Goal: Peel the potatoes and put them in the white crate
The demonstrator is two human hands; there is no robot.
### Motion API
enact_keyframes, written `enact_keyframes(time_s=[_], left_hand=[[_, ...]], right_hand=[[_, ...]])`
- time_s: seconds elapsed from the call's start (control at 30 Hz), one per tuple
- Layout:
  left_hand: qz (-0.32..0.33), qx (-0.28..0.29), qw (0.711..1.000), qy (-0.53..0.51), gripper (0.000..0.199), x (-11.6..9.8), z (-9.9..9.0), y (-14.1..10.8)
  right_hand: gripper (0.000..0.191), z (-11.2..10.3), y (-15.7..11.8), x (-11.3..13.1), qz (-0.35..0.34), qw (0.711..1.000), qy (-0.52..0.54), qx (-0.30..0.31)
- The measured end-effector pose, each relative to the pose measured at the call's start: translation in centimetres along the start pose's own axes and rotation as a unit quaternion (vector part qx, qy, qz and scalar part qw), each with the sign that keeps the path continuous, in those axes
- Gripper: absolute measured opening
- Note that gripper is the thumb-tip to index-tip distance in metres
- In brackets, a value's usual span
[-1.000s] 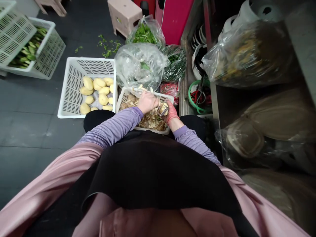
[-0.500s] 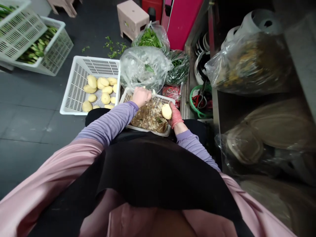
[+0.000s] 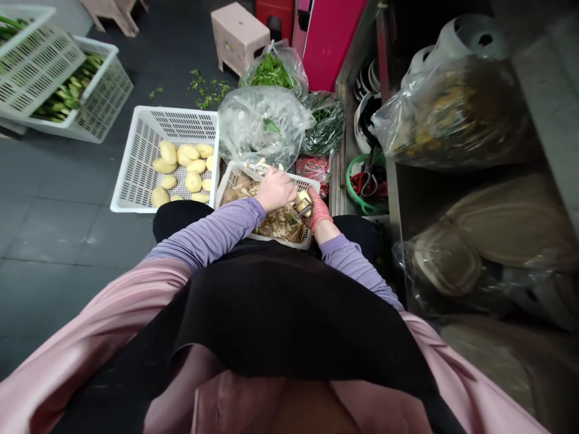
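In the head view my left hand is bare and closed around a peeler, whose handle is hidden in the fist. The peeler's metal head lies against a pale peeled potato. My right hand, in a pinkish-red glove, grips that potato from the right. Both hands are over a small white basket filled with brown and pale peelings. Left of it, a larger white basket holds several peeled potatoes.
Clear plastic bags of greens stand behind the small basket. To the right, a green basket contains scissors beside a metal shelf. Crates of vegetables stand far left. A pink stool is at the back.
My left hand has moved right and toward me, bringing the peeler from the basket's far side onto the potato. My right hand keeps its hold in nearly the same place.
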State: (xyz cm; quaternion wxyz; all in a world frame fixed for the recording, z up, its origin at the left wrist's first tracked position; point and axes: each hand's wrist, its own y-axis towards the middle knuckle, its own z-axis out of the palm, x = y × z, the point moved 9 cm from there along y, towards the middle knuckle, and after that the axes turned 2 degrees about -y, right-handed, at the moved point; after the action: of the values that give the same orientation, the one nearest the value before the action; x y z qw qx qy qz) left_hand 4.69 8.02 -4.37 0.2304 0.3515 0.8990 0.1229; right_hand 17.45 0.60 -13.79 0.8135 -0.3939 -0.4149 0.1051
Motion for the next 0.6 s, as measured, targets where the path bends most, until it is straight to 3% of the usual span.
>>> enact_keyframes(time_s=[0.1, 0.17, 0.33, 0.5, 0.6], left_hand=[[-0.101, -0.001, 0.995, 0.023, 0.052, 4.2, -0.4, -0.7], [-0.138, -0.004, 0.99, 0.04, 0.051, 5.8, -0.7, -1.1], [-0.019, 0.034, 0.999, 0.02, 0.042, 3.0, 0.5, 0.2], [-0.105, 0.012, 0.994, 0.028, 0.044, 5.4, -0.7, 0.4], [-0.045, 0.0, 0.998, 0.032, 0.046, 2.5, -1.2, 0.4]], right_hand=[[0.02, -0.1, -0.7, -0.1, 0.005, 1.0, 0.0, -0.027], [0.02, 0.1, -0.7, 0.1, -0.006, 1.0, -0.004, -0.026], [0.019, 0.0, -0.5, 1.1, -0.035, 0.998, -0.029, -0.045], [0.023, 0.5, -1.3, 1.4, -0.006, 0.999, -0.03, -0.014], [0.041, 0.7, -1.6, 0.8, 0.026, 1.0, 0.004, -0.003]])
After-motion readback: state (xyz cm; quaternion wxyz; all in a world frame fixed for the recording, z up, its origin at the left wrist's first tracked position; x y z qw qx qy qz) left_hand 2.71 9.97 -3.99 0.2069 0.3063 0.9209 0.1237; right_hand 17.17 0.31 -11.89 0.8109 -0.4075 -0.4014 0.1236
